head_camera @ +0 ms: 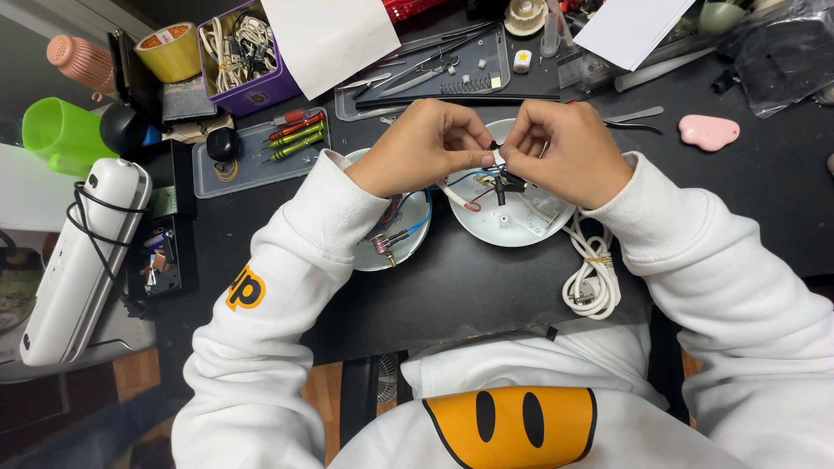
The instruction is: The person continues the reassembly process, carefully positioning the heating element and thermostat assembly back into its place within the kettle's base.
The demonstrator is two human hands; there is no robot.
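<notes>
Black and crowded, the table holds two round white shells, and the person's hands meet over the right shell. The left hand and the right hand both pinch a small black part with thin wires on it. The part is tiny, so it could slip from the fingers, or a wire could snap if pulled hard. The left shell sits just beside. A white cord lies coiled near the right sleeve, and a tray of screwdrivers sits behind.
</notes>
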